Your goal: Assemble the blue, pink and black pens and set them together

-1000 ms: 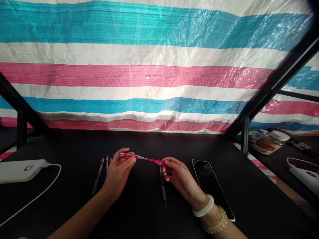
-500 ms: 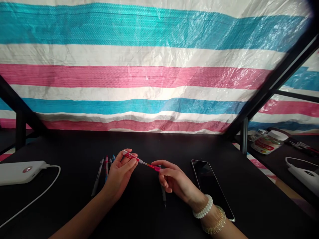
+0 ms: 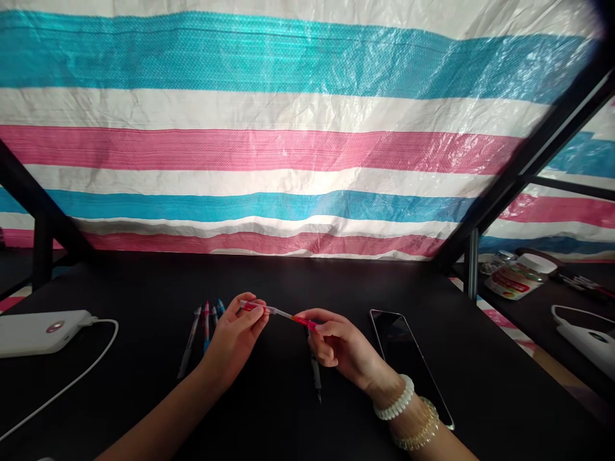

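My left hand and right hand grasped a red pen above the worktop, short of its far edge.

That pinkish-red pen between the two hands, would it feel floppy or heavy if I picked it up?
The pinkish-red pen would probably feel light, being so slim. It seems fairly stiff, spanning the gap between the left hand and right hand without obvious sag. Its narrow, tubelike shape suggests it might roll if nudged.
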Demonstrator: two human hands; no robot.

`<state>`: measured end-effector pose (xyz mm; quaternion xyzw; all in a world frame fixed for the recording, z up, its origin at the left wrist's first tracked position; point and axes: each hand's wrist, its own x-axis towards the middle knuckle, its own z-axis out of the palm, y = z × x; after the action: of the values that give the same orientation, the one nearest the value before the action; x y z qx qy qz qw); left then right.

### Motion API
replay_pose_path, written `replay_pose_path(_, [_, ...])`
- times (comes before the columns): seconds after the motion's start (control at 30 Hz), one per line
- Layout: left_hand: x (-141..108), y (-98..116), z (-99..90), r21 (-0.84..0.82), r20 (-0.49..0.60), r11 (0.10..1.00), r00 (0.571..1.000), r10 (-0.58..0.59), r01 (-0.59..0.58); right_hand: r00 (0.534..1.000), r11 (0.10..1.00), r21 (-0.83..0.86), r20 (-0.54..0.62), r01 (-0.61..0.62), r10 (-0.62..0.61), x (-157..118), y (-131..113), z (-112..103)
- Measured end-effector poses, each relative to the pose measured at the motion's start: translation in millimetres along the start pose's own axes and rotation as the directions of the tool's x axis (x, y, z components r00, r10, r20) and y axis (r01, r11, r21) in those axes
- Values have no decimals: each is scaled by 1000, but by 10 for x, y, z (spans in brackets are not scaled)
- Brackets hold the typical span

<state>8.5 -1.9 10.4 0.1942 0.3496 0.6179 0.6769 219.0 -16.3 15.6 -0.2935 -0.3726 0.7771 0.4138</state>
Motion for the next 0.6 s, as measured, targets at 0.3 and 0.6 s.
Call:
replay_pose_path(0.3, [-10, 13, -35, 9, 82, 990, 987, -140, 140, 995, 985, 144, 18, 90, -93, 26, 5, -11])
replay_pose_path(0.6, [-36, 20, -22, 82, 84, 988, 987, -134, 127, 983, 982, 62, -61, 179, -175, -10, -3, 20])
